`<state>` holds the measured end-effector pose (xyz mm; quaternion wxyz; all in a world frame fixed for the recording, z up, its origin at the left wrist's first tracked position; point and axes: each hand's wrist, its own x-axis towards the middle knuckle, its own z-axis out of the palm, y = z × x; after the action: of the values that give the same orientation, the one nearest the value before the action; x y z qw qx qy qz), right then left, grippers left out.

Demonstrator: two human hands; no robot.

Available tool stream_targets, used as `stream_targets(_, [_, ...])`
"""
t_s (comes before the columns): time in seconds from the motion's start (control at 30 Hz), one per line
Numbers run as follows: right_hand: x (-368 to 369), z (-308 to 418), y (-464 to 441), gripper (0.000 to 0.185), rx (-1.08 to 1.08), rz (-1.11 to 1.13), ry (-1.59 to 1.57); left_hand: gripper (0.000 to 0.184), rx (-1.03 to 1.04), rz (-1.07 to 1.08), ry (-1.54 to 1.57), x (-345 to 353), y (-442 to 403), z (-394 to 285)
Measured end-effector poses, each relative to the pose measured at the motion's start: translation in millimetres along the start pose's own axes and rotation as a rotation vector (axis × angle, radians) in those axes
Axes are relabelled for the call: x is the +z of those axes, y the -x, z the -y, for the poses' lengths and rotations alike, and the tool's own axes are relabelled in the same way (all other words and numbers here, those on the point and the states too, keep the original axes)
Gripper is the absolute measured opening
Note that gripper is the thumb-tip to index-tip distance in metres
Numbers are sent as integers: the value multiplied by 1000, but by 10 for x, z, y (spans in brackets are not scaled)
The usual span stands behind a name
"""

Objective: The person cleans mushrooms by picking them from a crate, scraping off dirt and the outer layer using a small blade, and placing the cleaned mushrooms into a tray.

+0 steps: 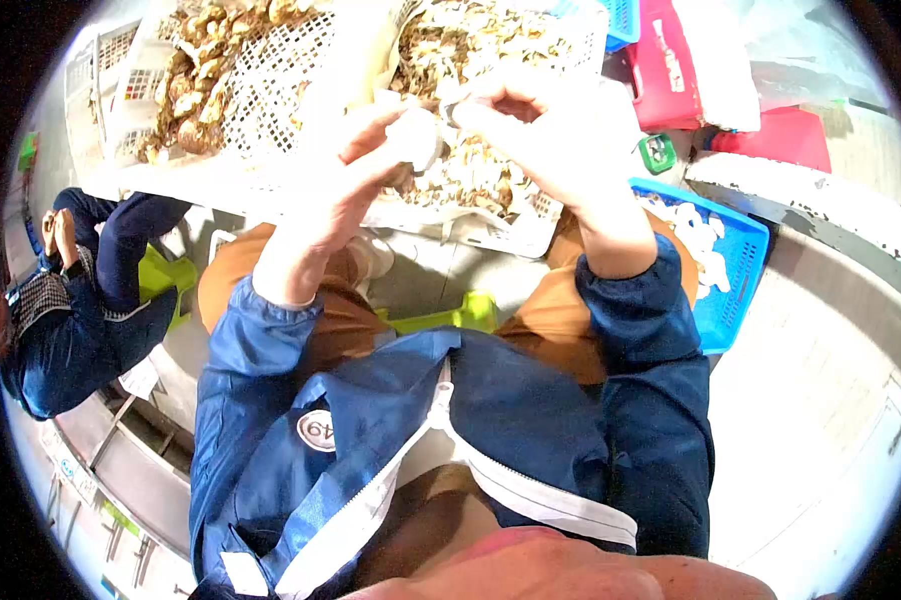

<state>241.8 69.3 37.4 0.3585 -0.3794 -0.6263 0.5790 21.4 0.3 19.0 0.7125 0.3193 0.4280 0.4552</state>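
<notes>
Over a white perforated basket [545, 205] of pale and brown mushroom-like pieces [470, 50], my hands face each other. My left hand [355, 165] has its fingers closed around a whitish rounded piece, perhaps a mushroom [416, 138]. Close by on the right, my right hand [540, 130] is pinched, with something small and greyish at its fingertips [452, 108]. Strong glare washes out both hands, so the small thing's kind is hidden.
A white crate [270, 95] with brown clumps [195, 90] stands left. A blue basket [740, 270] of white pieces is at my right, near a green container [657, 152] and red bags [660, 70]. Another person [90, 310] sits at left. A lime-green stool [470, 312] is beneath me.
</notes>
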Motion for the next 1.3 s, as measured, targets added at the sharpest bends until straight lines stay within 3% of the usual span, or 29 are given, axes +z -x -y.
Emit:
stream_targets(0.07, [2,13,2,15,-98,50,-2,43,6,26,148,0,-8,-11])
stream_targets(0.1, [-26,144,29,10,-56,121,146,42,-36,85,196,-36,-17,-39])
stream_targets(0.17, [-20,97,17,10,-90,152,-5,41,-82,96,271,4,20,-64])
stream_targets(0.4, [2,113,39,9,-59,-4,83,46,-180,106,420,-10,79,15])
stream_targets(0.5, [-46,45,-34,11,-360,-258,507,50,-73,124,430,96,16,-34])
stream_targets(0.53, [-94,57,-55,12,-399,-247,502,52,-65,33,432,126,22,-43])
stream_targets(0.57, [-111,93,-36,13,-327,-222,432,53,-44,160,455,52,1,-33])
stream_targets(0.63, [-95,152,-12,13,7,-77,42,54,-43,94,523,13,6,-18])
stream_targets(0.7, [-100,108,-23,22,99,-58,313,57,17,285,578,-33,-56,22])
stream_targets(0.77, [-66,5,-24,22,-112,-131,533,60,-11,292,616,-34,-44,-11])
stream_targets(0.8, [-50,98,-5,20,12,-90,370,60,-16,300,649,-39,-49,-3])
stream_targets(0.9, [-26,-24,-26,20,22,-77,229,59,-24,308,664,-69,-41,30])
stream_targets(0.93, [-34,-17,-28,20,-85,-90,427,59,-26,299,635,-75,-43,24])
stream_targets(1.0, [29,43,-18,18,-70,-58,105,56,6,319,569,-77,-80,19])
stream_targets(1.1, [113,13,-25,15,-9,-7,-193,54,114,-86,405,40,-70,2])
stream_targets(1.17, [249,-129,-21,16,65,58,-424,59,222,-17,314,33,-96,-38])
stream_targets(1.2, [265,-171,2,16,152,102,-409,60,277,-84,213,75,-111,-54])
stream_targets(1.27, [334,-235,-4,18,33,47,-328,60,376,-189,57,203,-111,-98])
stream_targets(1.3, [342,-252,-22,18,-47,24,-247,59,324,-184,65,177,-99,-80])
